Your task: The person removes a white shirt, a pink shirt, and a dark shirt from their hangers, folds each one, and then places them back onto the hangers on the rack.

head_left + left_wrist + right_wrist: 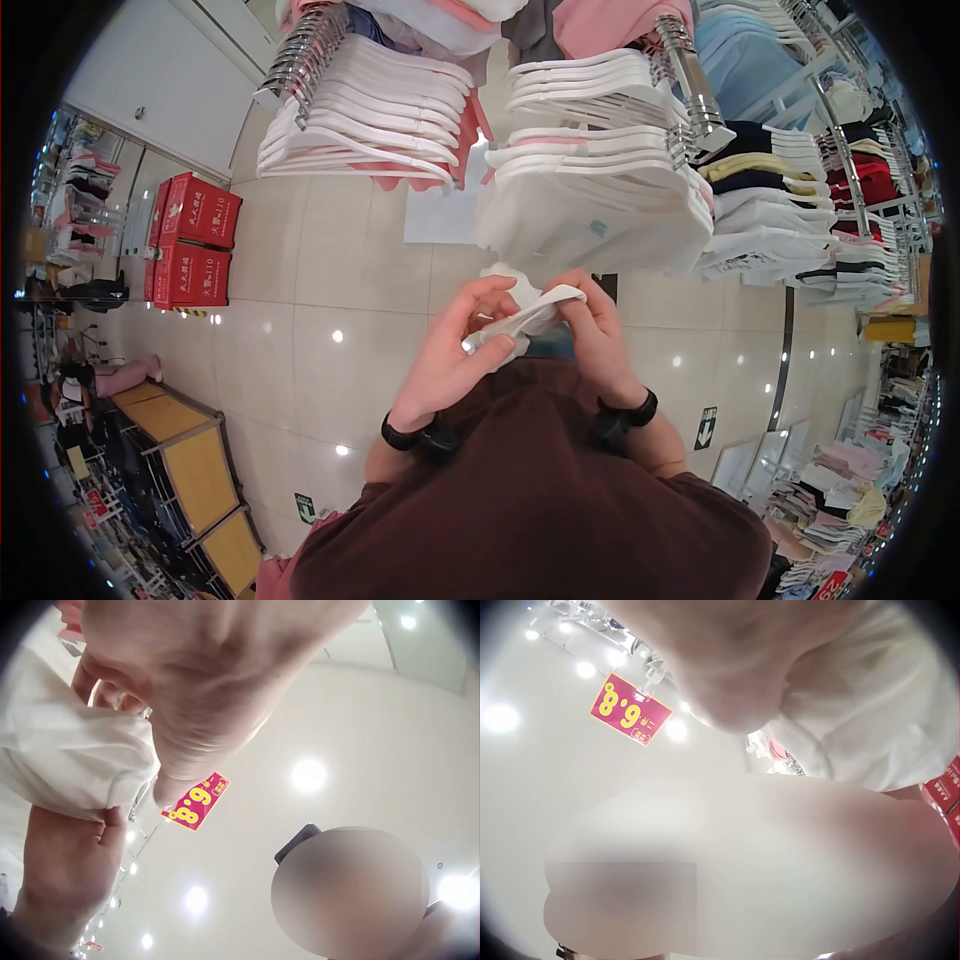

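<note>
A bunched white cloth point(530, 316) is stretched between both hands in front of the person's dark top, below the hanging white garments. The left hand point(455, 335) pinches its left end, with the thumb on top and the other fingers bent behind. At the cloth's upper right edge, the right hand point(597, 325) grips a fold between thumb and fingers. In the left wrist view the white cloth point(75, 742) spans from the left hand point(187, 682) to the right hand point(71, 870). The right wrist view has the cloth point(870, 697) beside the right hand point(742, 660).
White garments point(600, 215) on hangers hang from a metal rail ahead, beside white hangers point(370, 110) on another rail. Red boxes point(195, 270) stand on the tiled floor at the left. Wooden-topped units point(200, 475) are at lower left, and more clothes racks line the right.
</note>
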Motion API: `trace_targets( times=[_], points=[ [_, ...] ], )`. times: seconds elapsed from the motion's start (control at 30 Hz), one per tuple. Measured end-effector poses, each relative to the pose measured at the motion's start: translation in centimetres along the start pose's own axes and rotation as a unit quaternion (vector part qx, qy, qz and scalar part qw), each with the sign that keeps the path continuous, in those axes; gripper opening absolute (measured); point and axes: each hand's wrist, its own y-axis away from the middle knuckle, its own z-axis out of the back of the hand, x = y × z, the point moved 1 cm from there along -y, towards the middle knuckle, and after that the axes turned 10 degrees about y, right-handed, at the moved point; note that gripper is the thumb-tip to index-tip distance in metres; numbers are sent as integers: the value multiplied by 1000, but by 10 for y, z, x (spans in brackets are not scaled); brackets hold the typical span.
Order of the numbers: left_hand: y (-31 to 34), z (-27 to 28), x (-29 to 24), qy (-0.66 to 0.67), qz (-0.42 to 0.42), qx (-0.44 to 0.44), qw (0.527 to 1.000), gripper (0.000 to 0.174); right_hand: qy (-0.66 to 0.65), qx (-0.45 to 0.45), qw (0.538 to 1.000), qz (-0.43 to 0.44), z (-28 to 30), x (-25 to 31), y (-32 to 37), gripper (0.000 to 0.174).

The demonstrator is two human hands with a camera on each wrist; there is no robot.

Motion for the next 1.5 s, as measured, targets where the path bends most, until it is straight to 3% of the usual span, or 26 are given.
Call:
trace_targets(
  times=[0.1, 0.2, 0.43, 0.53, 0.6, 0.7, 0.83, 0.9, 1.03, 1.1, 1.13, 1.23, 1.3, 1.4, 1.5],
  points=[
    [-5, 4, 14, -103, 30, -20, 994, 27, -18, 14, 1000, 11, -3, 1, 0, 16],
    [-8, -7, 14, -145, 1, 14, 989, 20, 7, 5, 1000, -10, -2, 5, -2, 15],
    [-16, -13, 22, -219, 17, -12, 976, 20, 67, -32, 997, 7, 2, -11, -6, 13],
    [-20, -14, 26, -264, -2, 26, 964, 22, 58, -54, 997, -18, 5, -8, -7, 13],
    [-22, -15, 25, -334, -64, -8, 940, 14, 127, -40, 991, -14, 7, -6, -9, 19],
    [-31, -14, 33, -369, -88, -51, 924, 12, 167, -31, 985, -7, 3, -9, -8, 22],
    [-38, -7, 43, -413, -118, -57, 901, 14, 173, -37, 984, 3, -1, -8, -7, 19],
    [-40, -4, 47, -461, -164, -85, 868, 12, 175, -34, 984, -17, -1, -9, -8, 16],
    [-41, 7, 50, -469, -161, -90, 864, 12, 216, -44, 975, 21, 0, -16, -10, 17],
    [-38, 12, 47, -404, -100, -175, 892, 17, 261, -2, 965, 24, -3, -14, -10, 21],
    [-38, 16, 47, -405, -102, -171, 892, 17, 260, -6, 965, 25, -6, -15, -10, 21],
    [-39, 27, 50, -378, -139, -201, 893, 21, 358, 12, 930, 84, -10, -23, -15, 24],
    [-35, 35, 46, -401, -238, -243, 851, 22, 418, 2, 903, 102, -8, -28, -20, 24],
    [-28, 39, 34, -331, -255, -282, 864, 23, 463, 41, 880, 96, 8, -43, -22, 26],
    [-26, 59, 42, -203, -215, -319, 900, 17, 439, 92, 887, 114, 32, -27, -17, 29]
  ],
)
